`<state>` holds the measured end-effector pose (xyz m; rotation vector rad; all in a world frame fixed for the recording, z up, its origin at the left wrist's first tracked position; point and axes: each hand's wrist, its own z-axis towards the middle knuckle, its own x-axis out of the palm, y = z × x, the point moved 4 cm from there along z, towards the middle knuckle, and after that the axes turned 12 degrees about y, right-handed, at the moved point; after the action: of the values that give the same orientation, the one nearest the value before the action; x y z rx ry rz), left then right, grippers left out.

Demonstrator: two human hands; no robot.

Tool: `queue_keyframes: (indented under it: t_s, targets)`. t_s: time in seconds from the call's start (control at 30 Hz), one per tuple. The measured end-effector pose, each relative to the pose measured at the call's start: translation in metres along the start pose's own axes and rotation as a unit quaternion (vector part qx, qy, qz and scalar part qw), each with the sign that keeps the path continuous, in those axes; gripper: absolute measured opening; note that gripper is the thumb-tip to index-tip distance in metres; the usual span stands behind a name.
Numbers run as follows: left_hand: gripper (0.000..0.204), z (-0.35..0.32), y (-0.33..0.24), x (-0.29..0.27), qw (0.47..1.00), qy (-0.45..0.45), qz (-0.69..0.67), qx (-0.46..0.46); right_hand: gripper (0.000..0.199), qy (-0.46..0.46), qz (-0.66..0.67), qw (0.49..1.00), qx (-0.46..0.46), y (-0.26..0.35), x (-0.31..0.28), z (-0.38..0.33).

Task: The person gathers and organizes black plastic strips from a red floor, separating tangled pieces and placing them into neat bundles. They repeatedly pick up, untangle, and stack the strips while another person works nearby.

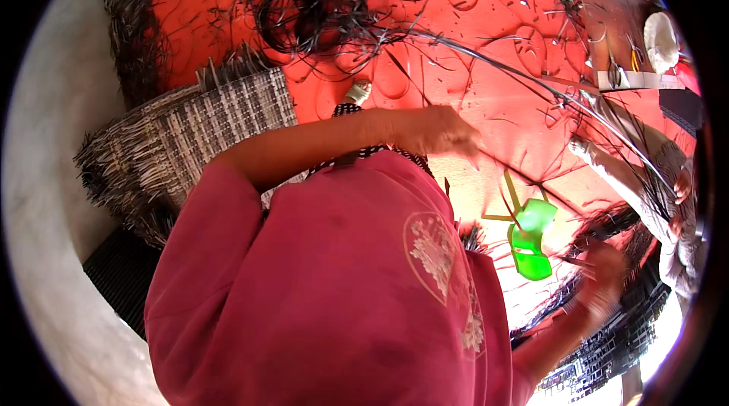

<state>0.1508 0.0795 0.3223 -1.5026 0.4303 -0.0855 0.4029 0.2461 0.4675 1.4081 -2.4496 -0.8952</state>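
My left hand (437, 130) reaches across in front of my body, its fingers bent and drawn together, slightly smeared by motion. A thin dark strip (509, 167) runs from near its fingertips toward the right; whether the fingers pinch it I cannot make out. Low on the right, my right hand (604, 273) is blurred and looks closed, with a thin dark piece (571, 260) poking out toward the left. Between the hands stands a bright green plastic piece (534, 216) with thin legs, resembling a small chair.
Woven grey-and-black matting (220, 113) with frayed edges lies left. A tangle of black strips (304, 7) covers the red floor covering (486, 64) ahead. Long strips (524, 75) stretch toward another person (668, 201) on the right. A brown board (615, 22) holds tools behind.
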Motion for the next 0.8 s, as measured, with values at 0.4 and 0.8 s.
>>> queue_keyframes:
  t_s: [0.4, 0.8]
  targets:
    - [0.019, -0.130, 0.058, -0.282, 0.879, -0.123, 0.381, -0.261, 0.020, -0.303, 0.151, 0.910, -0.239, -0.049, -0.278, -0.120]
    - [0.024, -0.283, -0.279, -0.379, 0.773, -0.384, 0.424, -0.272, 0.031, -0.267, 0.088, 0.912, -0.299, -0.017, -0.335, -0.032]
